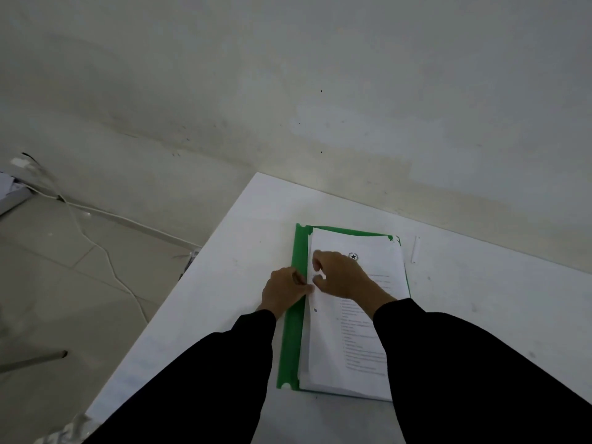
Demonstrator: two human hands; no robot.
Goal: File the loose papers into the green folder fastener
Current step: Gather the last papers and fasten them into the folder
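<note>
We had the green plastic folder (290, 341) flat on the white table (256, 238), with the stack of white printed papers (352, 331) lying on it and the green left margin exposed. Our left hand (283, 291) pinched the stack's left edge. Our right hand (342, 275) sat on the top sheet's margin with fingers curled; we couldn't tell whether it gripped anything. A thin white plastic strip (415, 249) lay just right of the folder.

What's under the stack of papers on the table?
A green folder, showing along the left, far and right edges of the papers. Its middle and any fastener prongs are hidden by the papers, the left hand and the right hand.
</note>
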